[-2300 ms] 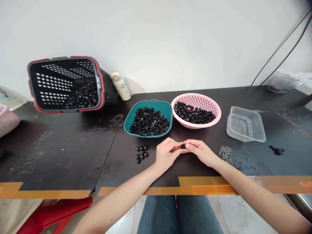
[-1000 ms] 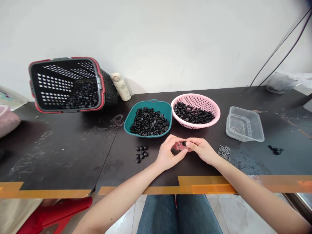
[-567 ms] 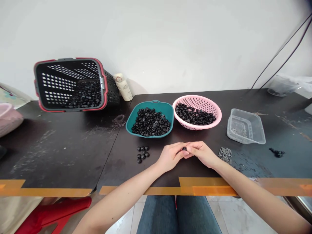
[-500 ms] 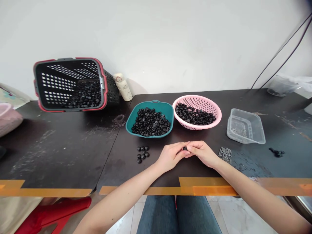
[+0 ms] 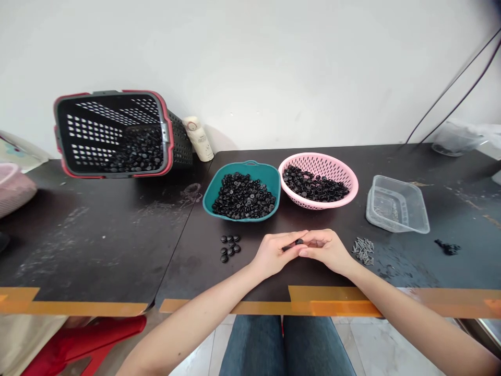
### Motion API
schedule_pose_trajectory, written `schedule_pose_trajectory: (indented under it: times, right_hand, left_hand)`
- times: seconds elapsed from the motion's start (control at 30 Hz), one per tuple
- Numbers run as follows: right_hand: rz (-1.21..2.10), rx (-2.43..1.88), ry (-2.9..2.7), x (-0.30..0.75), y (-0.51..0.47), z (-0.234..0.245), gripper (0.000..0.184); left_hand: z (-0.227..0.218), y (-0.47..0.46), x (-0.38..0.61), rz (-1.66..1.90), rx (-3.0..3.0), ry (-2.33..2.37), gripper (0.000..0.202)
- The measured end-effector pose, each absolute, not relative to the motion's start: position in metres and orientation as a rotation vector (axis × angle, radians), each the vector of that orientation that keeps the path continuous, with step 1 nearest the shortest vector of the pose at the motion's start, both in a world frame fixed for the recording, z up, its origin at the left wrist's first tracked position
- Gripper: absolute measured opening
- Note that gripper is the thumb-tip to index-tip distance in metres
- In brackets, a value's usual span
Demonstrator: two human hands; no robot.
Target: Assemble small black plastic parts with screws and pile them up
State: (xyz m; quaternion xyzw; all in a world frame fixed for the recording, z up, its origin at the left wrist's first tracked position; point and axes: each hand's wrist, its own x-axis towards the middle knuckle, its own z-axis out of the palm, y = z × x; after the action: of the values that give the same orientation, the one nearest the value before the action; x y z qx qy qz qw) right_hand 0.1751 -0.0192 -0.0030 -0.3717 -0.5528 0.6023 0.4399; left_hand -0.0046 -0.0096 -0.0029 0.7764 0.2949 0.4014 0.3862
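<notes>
Small black plastic piece [image 5: 299, 242] sits pinched between both hands, held just above the bench [image 5: 117, 250] near its front edge. It's mostly hidden, so I can't make out its exact shape. The left hand [image 5: 272, 255] comes in from the left with its fingers [image 5: 287, 243] stretched out and closed narrow on the piece. The right hand [image 5: 326, 251] has its fingers [image 5: 313, 243] curled in, tips right up against the piece and the left fingers.

Just beyond the hands, a teal plastic basin [image 5: 250, 163] full of black discs sits right beside a pink plastic colander [image 5: 319, 156], which holds a similar pile. Left of the hands there's a small cluster of loose black discs [image 5: 229, 247] lying straight on the bench. To the right you've got a little heap of metal screws [image 5: 363, 251], then a clear plastic tray [image 5: 397, 204] with a few bits in the bottom, and further along a small clump of black pieces [image 5: 447, 247].

Over on the far left, a black slotted basket with a red rim [image 5: 166, 133] lies tipped on its side, with more black discs inside, and a white tube [image 5: 198, 139] stands propped against the wall beside it. Orange tape [image 5: 332, 295] runs along the front edge of the bench.
</notes>
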Motion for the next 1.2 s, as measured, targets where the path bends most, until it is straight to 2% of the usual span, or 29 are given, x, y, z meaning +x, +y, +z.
schedule_pose_trajectory:
  times: [0.3, 0.47, 0.57, 0.83, 1.0, 1.2]
  right_hand:
    - [1.424, -1.009, -1.451, 0.173, -0.018, 0.0, 0.024]
    - [1.472, -0.985, -1.509, 0.176, -0.012, 0.002, 0.024]
    - [1.474, -0.948, -1.645, 0.182, -0.008, 0.002, 0.023]
    - [1.226, -1.123, -1.935, 0.197, -0.003, 0.008, 0.033]
    - [1.12, -1.213, -1.905, 0.201, -0.001, 0.006, 0.036]
    - [1.12, -1.207, -1.86, 0.202, 0.0, 0.007, 0.041]
  left_hand:
    - [-0.005, -0.009, -0.004, 1.006, 1.958, 0.827, 0.034]
    - [-0.003, -0.01, -0.003, 1.134, 2.212, 0.912, 0.036]
    - [0.003, -0.015, -0.002, 1.182, 2.396, 1.006, 0.028]
    - [0.009, -0.03, -0.042, 0.749, 2.643, 1.223, 0.026]
    - [-0.005, -0.043, -0.091, 0.739, 2.84, 1.327, 0.02]
    - [0.004, -0.056, -0.122, 0.764, 2.838, 1.472, 0.022]
